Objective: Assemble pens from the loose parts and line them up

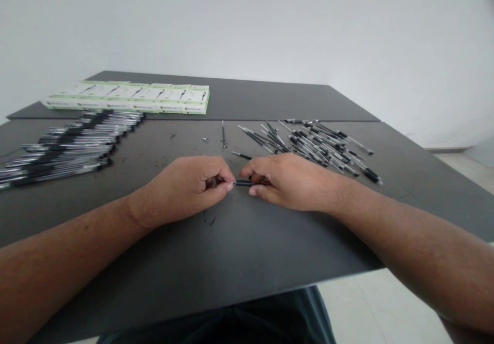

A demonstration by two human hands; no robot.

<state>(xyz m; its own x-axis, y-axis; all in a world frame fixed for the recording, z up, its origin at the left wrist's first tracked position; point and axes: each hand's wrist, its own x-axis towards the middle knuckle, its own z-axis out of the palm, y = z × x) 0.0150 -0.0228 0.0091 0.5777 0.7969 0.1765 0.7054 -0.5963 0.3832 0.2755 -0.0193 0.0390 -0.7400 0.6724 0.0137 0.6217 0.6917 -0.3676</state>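
Between my two hands lies a pen [243, 183] with a black grip, held level just above the dark table. My left hand [193, 182] pinches its tip end between thumb and forefinger. Around its other end my right hand [289, 182] is closed, with that part of the pen hidden by the fingers. Just beyond the right hand, a black-tipped pen part [241, 155] rests on the table. A thin refill [223, 134] and a small silver cone tip [205, 139] lie past my left hand.
Rows of pens [73, 148] are laid out at the left. Behind them stand several white and green boxes [154, 97]. Loose clear pen barrels [328, 148] and dark refills [262, 138] are piled at the right. The table's front edge [347, 277] is near me.
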